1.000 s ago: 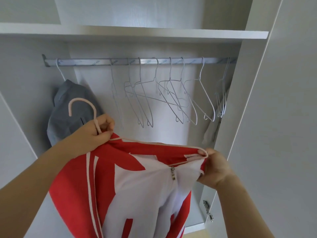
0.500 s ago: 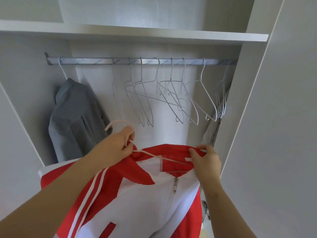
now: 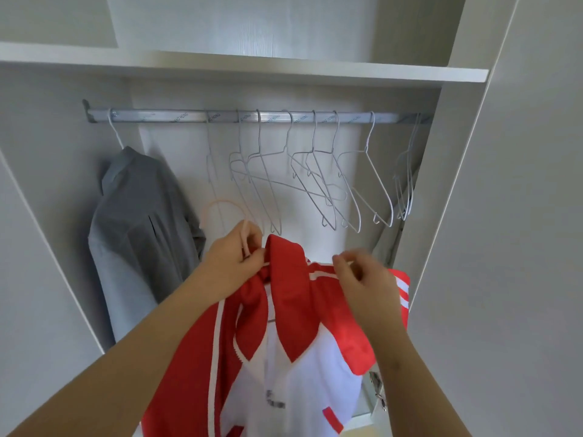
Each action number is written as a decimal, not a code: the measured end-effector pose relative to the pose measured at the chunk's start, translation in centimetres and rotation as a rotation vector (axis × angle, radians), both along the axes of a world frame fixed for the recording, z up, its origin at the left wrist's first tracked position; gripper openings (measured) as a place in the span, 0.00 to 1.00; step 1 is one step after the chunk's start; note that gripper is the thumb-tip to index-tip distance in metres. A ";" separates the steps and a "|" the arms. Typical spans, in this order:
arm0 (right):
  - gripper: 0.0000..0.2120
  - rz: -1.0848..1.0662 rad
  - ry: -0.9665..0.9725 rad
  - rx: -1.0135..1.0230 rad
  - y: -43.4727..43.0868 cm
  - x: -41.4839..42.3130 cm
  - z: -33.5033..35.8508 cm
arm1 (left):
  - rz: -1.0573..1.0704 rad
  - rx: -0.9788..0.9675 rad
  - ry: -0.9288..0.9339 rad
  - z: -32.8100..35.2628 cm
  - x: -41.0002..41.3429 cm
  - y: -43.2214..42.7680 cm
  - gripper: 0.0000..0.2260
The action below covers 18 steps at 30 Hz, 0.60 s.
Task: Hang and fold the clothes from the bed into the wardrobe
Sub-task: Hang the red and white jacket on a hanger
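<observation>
A red and white zip jacket hangs on a pale pink hanger in front of the open wardrobe. My left hand grips the hanger's neck just below its hook, beside the jacket's collar. My right hand pinches the hanger's thin wire at the jacket's right shoulder. The hook is raised below the metal rail and is not on it. The jacket's lower part runs out of view at the bottom.
A grey garment hangs at the rail's left end. Several empty white wire hangers hang along the middle and right of the rail. A white shelf runs above. The wardrobe door stands open at the right.
Both hands carried the jacket and hanger rightwards and up toward the rail. The jacket's shoulders have bunched closer together, and my right hand moved from the shoulder edge to the hanger wire.
</observation>
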State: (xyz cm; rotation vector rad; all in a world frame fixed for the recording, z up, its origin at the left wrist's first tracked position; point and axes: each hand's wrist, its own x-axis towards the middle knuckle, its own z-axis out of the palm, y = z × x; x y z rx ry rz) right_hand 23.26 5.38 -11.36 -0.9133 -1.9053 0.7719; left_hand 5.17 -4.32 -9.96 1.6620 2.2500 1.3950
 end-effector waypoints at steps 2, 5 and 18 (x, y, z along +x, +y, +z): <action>0.07 -0.122 -0.155 0.157 0.4 0.0 0.2 | -0.050 0.029 0.005 0.5 -0.1 -0.2 0.12; 0.15 -0.115 -0.501 0.301 0.6 -0.5 -0.5 | -0.106 0.061 0.028 1.3 0.2 0.1 0.13; 0.18 0.033 -0.294 -0.032 1.7 0.4 -1.2 | -0.091 -0.114 0.164 1.7 -2.1 -2.1 0.15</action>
